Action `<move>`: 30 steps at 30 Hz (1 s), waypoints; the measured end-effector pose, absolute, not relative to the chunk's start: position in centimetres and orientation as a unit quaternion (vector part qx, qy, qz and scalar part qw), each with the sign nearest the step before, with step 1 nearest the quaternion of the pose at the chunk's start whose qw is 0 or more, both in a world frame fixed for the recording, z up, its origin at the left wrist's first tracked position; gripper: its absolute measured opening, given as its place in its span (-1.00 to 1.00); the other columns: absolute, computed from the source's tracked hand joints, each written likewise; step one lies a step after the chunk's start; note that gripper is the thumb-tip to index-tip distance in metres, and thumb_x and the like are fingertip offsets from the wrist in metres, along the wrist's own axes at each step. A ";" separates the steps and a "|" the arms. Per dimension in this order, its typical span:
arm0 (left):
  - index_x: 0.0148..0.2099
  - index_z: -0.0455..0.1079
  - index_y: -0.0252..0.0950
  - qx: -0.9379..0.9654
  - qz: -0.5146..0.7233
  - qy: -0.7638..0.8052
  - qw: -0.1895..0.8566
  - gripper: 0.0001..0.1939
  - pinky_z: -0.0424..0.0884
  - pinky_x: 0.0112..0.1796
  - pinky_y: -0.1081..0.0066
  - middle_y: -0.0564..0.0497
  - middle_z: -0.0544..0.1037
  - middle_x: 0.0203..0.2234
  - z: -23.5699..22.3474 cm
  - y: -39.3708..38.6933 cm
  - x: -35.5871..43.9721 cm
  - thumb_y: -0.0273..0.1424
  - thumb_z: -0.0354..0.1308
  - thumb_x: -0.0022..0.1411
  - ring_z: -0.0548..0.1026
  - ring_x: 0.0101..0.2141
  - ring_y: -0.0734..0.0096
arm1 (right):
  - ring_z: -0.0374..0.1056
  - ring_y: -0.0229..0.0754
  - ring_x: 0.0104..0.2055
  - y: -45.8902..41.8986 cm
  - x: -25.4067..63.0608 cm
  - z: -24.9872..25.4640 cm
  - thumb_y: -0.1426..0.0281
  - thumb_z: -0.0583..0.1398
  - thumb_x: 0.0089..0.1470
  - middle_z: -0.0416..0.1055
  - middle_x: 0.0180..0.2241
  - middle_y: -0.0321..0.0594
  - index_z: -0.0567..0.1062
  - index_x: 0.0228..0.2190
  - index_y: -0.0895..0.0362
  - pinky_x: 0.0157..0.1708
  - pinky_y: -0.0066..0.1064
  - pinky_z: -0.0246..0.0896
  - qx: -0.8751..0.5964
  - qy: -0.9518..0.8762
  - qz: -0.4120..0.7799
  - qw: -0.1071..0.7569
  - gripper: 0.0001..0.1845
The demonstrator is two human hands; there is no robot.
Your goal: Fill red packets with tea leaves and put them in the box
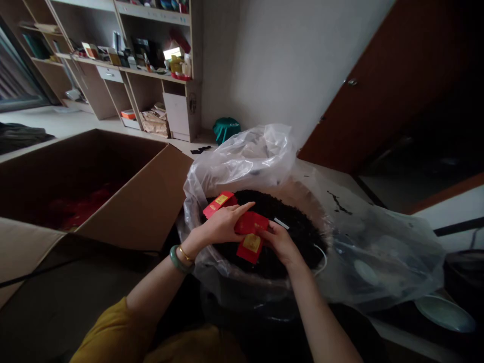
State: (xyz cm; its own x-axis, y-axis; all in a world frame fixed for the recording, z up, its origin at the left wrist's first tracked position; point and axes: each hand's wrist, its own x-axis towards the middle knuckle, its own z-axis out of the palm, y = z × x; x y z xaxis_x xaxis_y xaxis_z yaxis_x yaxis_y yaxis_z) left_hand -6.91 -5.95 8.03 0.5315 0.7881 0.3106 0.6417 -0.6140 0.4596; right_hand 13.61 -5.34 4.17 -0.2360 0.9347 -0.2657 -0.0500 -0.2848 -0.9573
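Note:
Both my hands are over a round, plastic-lined tub filled with dark granules [298, 227]. My left hand [223, 224], palm down, grips the left end of a red envelope [248, 222]; one finger stretches out above it. My right hand [282, 244] pinches the right end of the same envelope between thumb and fingers. Below it hangs another red envelope with a gold panel [250, 247], close to my right fingertips. More red envelopes [219, 201] with a gold print stick out beyond my left hand; what supports them is hidden.
Clear plastic sheeting [245, 156] rises around the tub and spreads right. A white strip [281, 223] and a white cord [323, 257] lie on the granules. An open cardboard box [151, 196] with red items stands left. Shelves [155, 75], a green-covered bin [226, 130] and a door are behind.

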 end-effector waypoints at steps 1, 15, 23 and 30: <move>0.31 -0.03 -0.27 0.857 0.265 0.420 0.140 -0.16 0.36 -0.03 0.19 -0.23 0.41 0.05 8.6 -6.1 -7.2 -0.31 0.24 0.04 0.42 0.01 0.10 | 0.47 0.01 -0.24 -5.4 13.2 4.9 0.19 0.43 -0.39 0.56 -0.25 -0.13 0.49 -0.25 0.15 -0.28 -0.20 0.38 -0.483 -0.461 0.631 0.394 -0.41; 0.32 -0.04 -0.18 0.599 0.330 0.725 -0.076 -0.19 0.30 -0.05 0.19 -0.13 0.40 -0.03 13.9 -12.8 -32.6 -0.32 0.20 0.07 0.39 -0.06 0.13 | 0.43 -0.15 -0.30 -1.2 -18.4 10.2 0.35 0.31 -0.22 0.50 -0.29 -0.20 0.41 -0.27 0.13 -0.35 -0.33 0.41 -0.294 -0.604 0.645 0.364 -0.61; 0.31 -0.02 -0.26 0.485 0.417 0.762 -0.096 -0.16 0.09 0.13 -0.05 -0.26 0.18 0.20 11.0 -12.3 -39.5 -0.35 0.24 0.04 0.11 0.19 -0.09 | 0.44 -0.22 -0.16 -2.4 -29.1 10.4 0.33 0.19 0.03 0.38 -0.04 -0.16 0.32 -0.10 0.08 -0.16 -0.38 0.38 -0.310 -0.571 0.696 0.304 -0.65; 0.13 0.27 -0.28 0.700 0.450 0.546 0.095 -0.52 0.38 -0.06 0.28 -0.15 0.44 -0.04 8.4 -7.7 -24.7 -0.41 0.14 0.14 0.44 -0.06 0.25 | 0.45 -0.20 -0.23 -0.6 -12.1 8.9 0.21 0.26 -0.05 0.48 -0.25 -0.26 0.43 -0.27 0.08 -0.14 -0.33 0.35 -0.351 -0.604 0.619 0.359 -0.70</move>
